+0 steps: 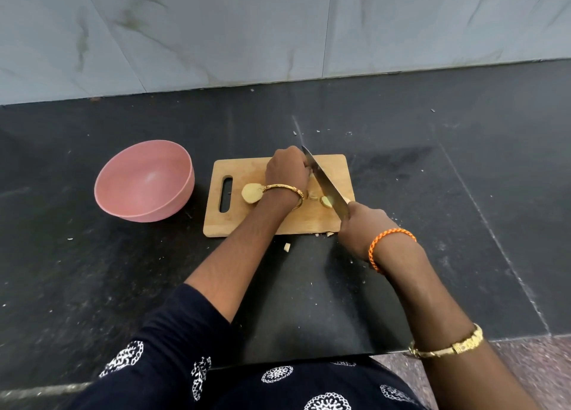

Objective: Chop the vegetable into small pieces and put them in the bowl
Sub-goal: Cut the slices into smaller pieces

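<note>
Over board: both arms reaching forward.
Left hand curled, pinning vegetable; right hand gripping knife, blade angled down.

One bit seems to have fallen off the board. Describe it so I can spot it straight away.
Start at the wooden chopping board in the middle of the black counter, right of the pink bowl. Just off the board's near edge, between the two forearms, lies a small pale vegetable chunk. Unlike the pieces on the board, it lies alone on the dark stone.
</note>
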{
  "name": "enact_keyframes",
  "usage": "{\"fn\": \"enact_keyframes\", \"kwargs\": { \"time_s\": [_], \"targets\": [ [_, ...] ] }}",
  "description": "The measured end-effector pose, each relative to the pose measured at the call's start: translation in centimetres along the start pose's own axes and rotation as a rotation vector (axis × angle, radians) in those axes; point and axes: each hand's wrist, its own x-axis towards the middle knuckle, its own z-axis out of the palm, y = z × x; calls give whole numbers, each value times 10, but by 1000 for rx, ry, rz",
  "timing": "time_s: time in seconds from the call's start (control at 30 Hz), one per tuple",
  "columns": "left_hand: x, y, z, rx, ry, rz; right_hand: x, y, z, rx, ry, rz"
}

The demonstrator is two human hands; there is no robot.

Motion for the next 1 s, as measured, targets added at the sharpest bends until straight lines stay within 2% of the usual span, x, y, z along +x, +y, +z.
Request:
{"fn": "enact_keyframes", "kwargs": {
  "time_s": [0.13, 0.3, 0.57, 0.73, 0.83, 1.0],
  "targets": [
    [3, 0, -5, -11, -15, -6, -14, 13, -2, 4, -30, 18],
    [2, -11, -15, -4, -171, 50, -22, 21, -9, 139, 56, -18],
    [0, -5, -13, -79, -246, -37, -4, 17, -10, 221, 34, -32],
    [-2, -6, -13, -40, -239, 18, -3, 19, -10, 238, 54, -24],
    [-1, -10, -23, -136, -247, 24, -5, 21, -8, 245, 74, -39],
    [6, -27, -60, -439, -257, 24, -10, 17, 1, 247, 130, -75]
  ]
}}
